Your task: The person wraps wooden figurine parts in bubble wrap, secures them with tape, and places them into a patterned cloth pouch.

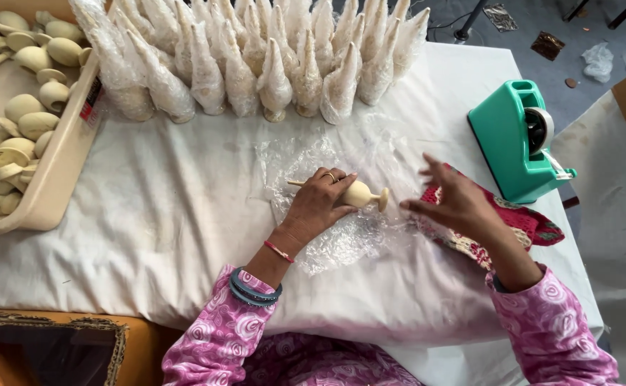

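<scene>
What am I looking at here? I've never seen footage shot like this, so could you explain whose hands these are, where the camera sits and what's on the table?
The camera is worn on a person's head and looks down at their own two hands. The left hand holds a small pale wooden goblet lying on a sheet of bubble wrap. The right hand hovers open beside it, holding nothing. A white cloth covers the table. At the far edge stand rows of wrapped pieces, a tray of unwrapped wooden pieces is at left, and a green tape dispenser at right.

Left hand (318,206) curled, gripping — right hand (450,201) fingers spread.
</scene>
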